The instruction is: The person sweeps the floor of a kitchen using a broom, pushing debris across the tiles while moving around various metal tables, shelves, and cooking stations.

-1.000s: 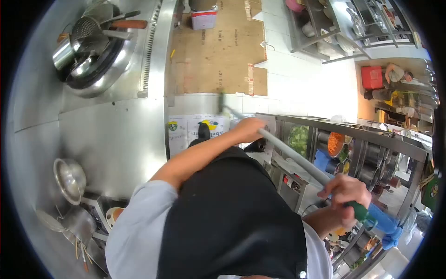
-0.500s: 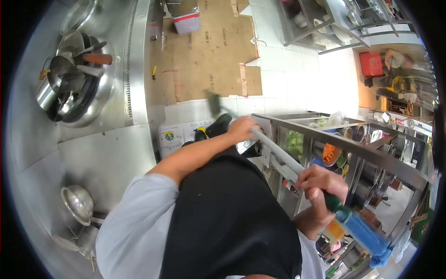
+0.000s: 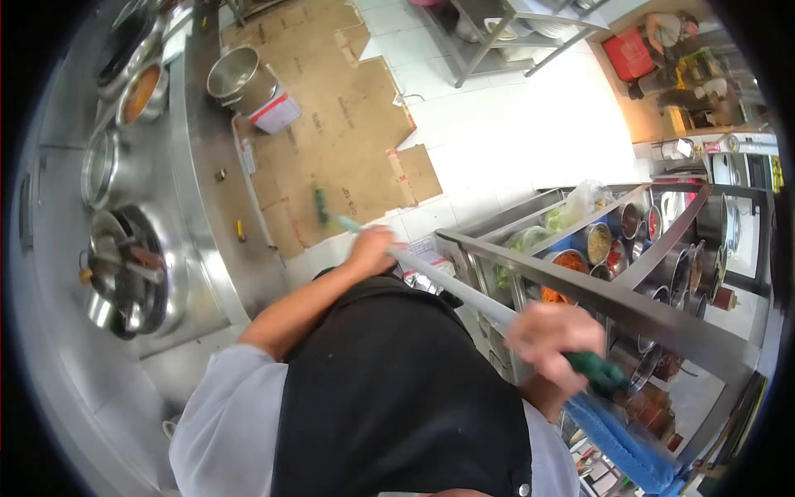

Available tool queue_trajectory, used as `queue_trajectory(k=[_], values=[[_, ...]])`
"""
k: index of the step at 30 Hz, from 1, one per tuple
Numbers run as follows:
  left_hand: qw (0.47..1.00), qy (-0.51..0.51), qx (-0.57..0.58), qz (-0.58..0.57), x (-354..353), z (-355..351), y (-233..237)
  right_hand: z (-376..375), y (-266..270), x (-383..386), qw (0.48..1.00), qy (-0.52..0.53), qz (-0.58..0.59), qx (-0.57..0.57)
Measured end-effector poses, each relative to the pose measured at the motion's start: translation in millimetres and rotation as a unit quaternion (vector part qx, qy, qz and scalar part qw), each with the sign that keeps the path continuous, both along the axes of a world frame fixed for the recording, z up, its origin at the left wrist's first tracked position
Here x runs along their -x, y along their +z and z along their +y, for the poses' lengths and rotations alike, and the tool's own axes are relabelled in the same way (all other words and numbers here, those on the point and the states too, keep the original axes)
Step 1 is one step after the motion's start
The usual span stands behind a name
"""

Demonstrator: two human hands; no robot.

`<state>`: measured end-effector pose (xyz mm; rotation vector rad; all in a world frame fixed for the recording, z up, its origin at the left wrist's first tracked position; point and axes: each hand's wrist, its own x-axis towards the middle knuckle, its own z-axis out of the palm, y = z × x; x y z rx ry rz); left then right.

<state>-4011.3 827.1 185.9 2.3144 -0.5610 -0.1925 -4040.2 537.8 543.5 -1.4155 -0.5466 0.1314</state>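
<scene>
A long-handled floor brush [image 3: 451, 286] runs slantwise across my front, its pale pole in both hands. My left hand [image 3: 373, 251] is wrapped round the pole's lower part, in front of my black apron. Further up, my right hand [image 3: 556, 341] is closed round the pole close to its dark green end and is blurred by motion. The narrow green brush head [image 3: 320, 204] is over the cardboard [image 3: 331, 124] on the floor; blur hides whether it touches. Below my right hand is a long blue piece [image 3: 621, 443], whose link to the pole I cannot make out.
On my left runs a steel counter [image 3: 186, 273] with a wok [image 3: 170, 290] full of ladles and strainers. A steel pot [image 3: 240, 79] stands on a box at the cardboard's edge. Right, a steel rack [image 3: 580, 277] holds food bowls. A person [image 3: 667, 33] is far right.
The view has turned, bringing the pot and more of the counter into sight. The brush head and my left hand have moved outward and left, so the head is now over the cardboard.
</scene>
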Motion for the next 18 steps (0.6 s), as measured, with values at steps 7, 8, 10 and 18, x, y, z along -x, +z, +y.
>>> queue_trajectory(k=[7,8,10,18], values=[[0.986,0.144,-0.086,-0.004,-38,127,-110,78,-86,-78,0.988,0.086,0.099,0.078],[0.987,0.157,-0.018,-0.016,-53,107,-110,78,-76,-87,0.990,0.081,0.076,0.090],[0.992,0.092,0.071,-0.052,-98,58,-129,76,-42,-105,0.986,0.048,0.038,0.157],[0.976,-0.089,0.192,0.042,-270,-91,-75,120,15,-200,0.941,-0.033,-0.025,0.336]])
